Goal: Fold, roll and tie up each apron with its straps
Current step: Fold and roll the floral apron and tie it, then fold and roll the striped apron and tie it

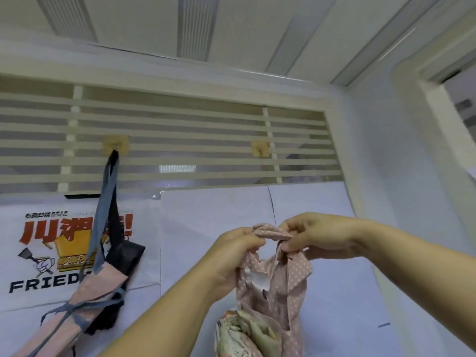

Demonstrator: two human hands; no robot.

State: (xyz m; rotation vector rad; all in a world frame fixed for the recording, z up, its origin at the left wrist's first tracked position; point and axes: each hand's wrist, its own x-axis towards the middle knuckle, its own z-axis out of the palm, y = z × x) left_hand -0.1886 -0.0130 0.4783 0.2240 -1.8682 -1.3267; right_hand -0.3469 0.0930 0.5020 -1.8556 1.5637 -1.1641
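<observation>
Left grip point(237, 247) and right grip point(316, 235) both pinch the neck strap point(270, 231) of the pink polka-dot apron point(291, 284), held mid-air before the wall, body hanging limp. Looks light, soft, floppy. Best held by strap or hem corners.

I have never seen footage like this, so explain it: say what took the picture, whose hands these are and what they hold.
No machine here: these are a person's two bare hands, filmed by one camera worn on the head, tilted upward. No table shows. The left hand and right hand both pinch the bunched top of a pink white-dotted cloth apron, which hangs below them. Further left, a rolled pink apron tied with blue-grey straps hangs from a tan wall hook, over a poster with red lettering.
</observation>
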